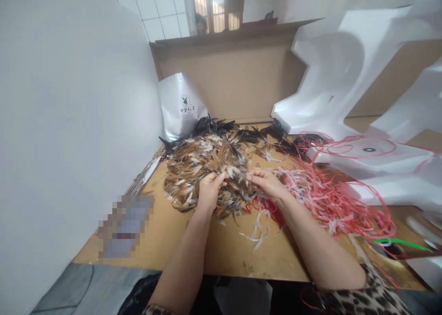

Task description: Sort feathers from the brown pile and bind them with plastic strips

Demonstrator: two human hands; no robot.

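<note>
A wide heap of brown and cream feathers [186, 167] lies on the table in front of me. Over its near right part, my left hand [209, 189] is closed, thumb and fingertips pinching feathers. Level with it and a short gap to the right, my right hand [268, 184] is pinched too, at the heap's edge; whatever sits in its fingertips is too small to make out. Black feathers [216, 125] lie along the back of the heap. Under and beside my right forearm spreads a tangle of pink, red and white ribbon strips [321, 195].
A white PPGZ bag [181, 105] stands behind the heap. White foam pieces [328, 61] rise at the back right. Cardboard [235, 75] walls the far side, and a white wall [69, 98] borders the left. A green strip [405, 244] lies at the right.
</note>
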